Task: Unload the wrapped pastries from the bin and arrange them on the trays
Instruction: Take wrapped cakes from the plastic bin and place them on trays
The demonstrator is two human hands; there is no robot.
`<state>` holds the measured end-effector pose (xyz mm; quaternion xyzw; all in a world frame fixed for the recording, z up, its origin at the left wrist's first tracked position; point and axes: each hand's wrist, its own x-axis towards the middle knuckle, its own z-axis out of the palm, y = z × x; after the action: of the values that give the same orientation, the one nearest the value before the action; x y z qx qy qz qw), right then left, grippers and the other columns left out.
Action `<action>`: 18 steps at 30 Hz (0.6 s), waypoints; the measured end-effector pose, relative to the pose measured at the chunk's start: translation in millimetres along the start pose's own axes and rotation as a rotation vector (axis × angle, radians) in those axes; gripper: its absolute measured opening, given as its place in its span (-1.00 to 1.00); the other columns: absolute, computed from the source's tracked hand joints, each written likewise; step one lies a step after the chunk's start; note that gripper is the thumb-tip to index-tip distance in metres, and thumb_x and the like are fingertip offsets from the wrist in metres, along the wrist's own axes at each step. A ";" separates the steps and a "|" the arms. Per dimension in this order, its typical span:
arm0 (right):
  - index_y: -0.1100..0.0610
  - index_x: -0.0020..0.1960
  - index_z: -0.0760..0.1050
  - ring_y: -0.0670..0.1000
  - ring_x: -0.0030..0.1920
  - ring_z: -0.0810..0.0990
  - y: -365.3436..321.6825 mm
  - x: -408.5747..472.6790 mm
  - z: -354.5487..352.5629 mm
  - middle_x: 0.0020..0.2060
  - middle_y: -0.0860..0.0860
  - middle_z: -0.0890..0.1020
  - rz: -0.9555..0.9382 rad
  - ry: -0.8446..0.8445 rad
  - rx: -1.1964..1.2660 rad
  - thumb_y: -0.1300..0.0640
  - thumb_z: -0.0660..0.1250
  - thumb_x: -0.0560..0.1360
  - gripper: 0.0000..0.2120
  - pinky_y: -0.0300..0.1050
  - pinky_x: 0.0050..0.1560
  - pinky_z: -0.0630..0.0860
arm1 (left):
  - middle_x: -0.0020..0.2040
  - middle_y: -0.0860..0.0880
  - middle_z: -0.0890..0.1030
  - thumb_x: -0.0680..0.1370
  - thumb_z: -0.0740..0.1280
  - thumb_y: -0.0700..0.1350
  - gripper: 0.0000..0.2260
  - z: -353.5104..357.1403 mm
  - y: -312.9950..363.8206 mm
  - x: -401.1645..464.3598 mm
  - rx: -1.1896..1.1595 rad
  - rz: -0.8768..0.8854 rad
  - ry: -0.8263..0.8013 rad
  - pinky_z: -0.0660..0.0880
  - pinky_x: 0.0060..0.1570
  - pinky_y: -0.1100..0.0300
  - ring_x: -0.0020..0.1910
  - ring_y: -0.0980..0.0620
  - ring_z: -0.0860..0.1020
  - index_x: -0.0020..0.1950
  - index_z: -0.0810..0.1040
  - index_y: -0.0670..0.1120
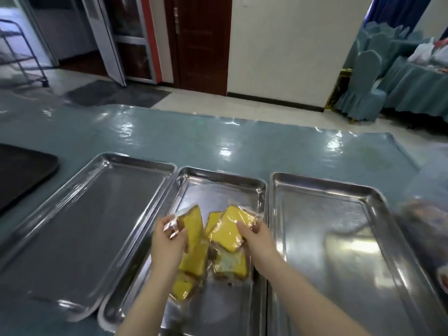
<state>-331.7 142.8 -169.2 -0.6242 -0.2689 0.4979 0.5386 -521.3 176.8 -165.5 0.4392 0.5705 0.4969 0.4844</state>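
Nearest the camera, both forearms reach in over the middle tray (244, 184), where all visible wrapped pastries lie in a loose pile at the near-centre of its floor. None is yet laid out in a row.

Risks, as judged from this arrangement:
- The pieces overlap and lean on one another. Lifting one could drag a neighbour by its film and scatter the pile.
- The clear wrap looks slick and the tray floor is polished steel, so a piece set down carelessly may slide out of line.
- A hold on loose film rather than on the cake could let the piece swing or drop.
- The trays sit edge to edge, and a nudge could shift one against the next.

Grip, left hand (167, 246): fingers curled, pinching the crinkled end of the wrapper of an upright pastry slice (194, 226). The hold appears to be on film more than on cake.

Grip, right hand (257, 238): fingers and thumb closed round the near edge of a broad pastry piece (229, 230), which is tilted up off the pile.

Beneath and between the hands, further wrapped slices (229, 263) rest flat on the tray.

Beyond, the left tray (97, 202) and right tray (327, 214) hold nothing. At the right edge a blurred, bag-like shape (421, 229) may be the bin; I cannot tell. The counter (194, 137) is covered in glossy film.
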 end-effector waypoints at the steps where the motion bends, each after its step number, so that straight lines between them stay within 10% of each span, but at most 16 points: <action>1: 0.16 0.23 0.44 0.04 -0.04 0.60 3.4 1.1 3.7 -0.03 0.05 0.61 0.023 -0.039 -0.046 0.03 0.38 0.49 -0.62 -0.04 -0.04 0.53 | -0.08 -0.11 0.61 0.47 0.35 -0.33 -0.67 -6.7 -4.1 -0.7 0.027 -0.025 -0.033 0.49 -0.26 0.11 -0.32 0.04 0.55 0.09 0.43 0.04; 6: 0.03 0.55 -0.06 0.01 0.45 0.23 12.5 -2.0 7.3 0.48 -0.06 0.21 0.024 -0.069 -0.389 -0.02 0.34 0.51 -0.22 -0.13 0.28 0.21 | 0.25 0.06 0.50 0.44 0.43 -0.17 -0.52 -47.8 -20.5 -7.7 0.319 -0.075 -0.120 0.43 0.20 -0.03 0.22 0.03 0.47 0.31 0.39 0.06; 10: 0.02 0.53 0.10 -0.05 0.44 0.25 8.5 -7.7 -2.3 0.48 -0.08 0.24 -0.083 -0.049 -0.500 0.08 0.33 0.52 -0.34 -0.11 0.35 0.22 | 0.29 0.27 0.31 0.47 0.40 -0.14 -0.42 -59.6 -12.8 -18.9 0.320 -0.001 -0.070 0.32 0.19 0.08 0.26 0.16 0.32 0.40 0.25 0.18; 18: -0.01 0.20 0.53 -0.23 0.07 0.58 -21.3 -36.1 -32.2 0.10 -0.13 0.63 -0.162 -0.079 -0.346 0.20 0.32 0.53 -0.72 -0.31 0.12 0.47 | 0.18 0.08 0.58 0.53 0.32 -0.30 -0.61 -16.2 17.9 -30.3 0.031 -0.022 -0.322 0.45 -0.06 0.37 0.15 0.19 0.52 0.29 0.42 0.02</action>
<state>-311.1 104.2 -139.6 -0.6639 -0.4207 0.4234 0.4505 -532.5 146.8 -143.6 0.5145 0.4979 0.4059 0.5680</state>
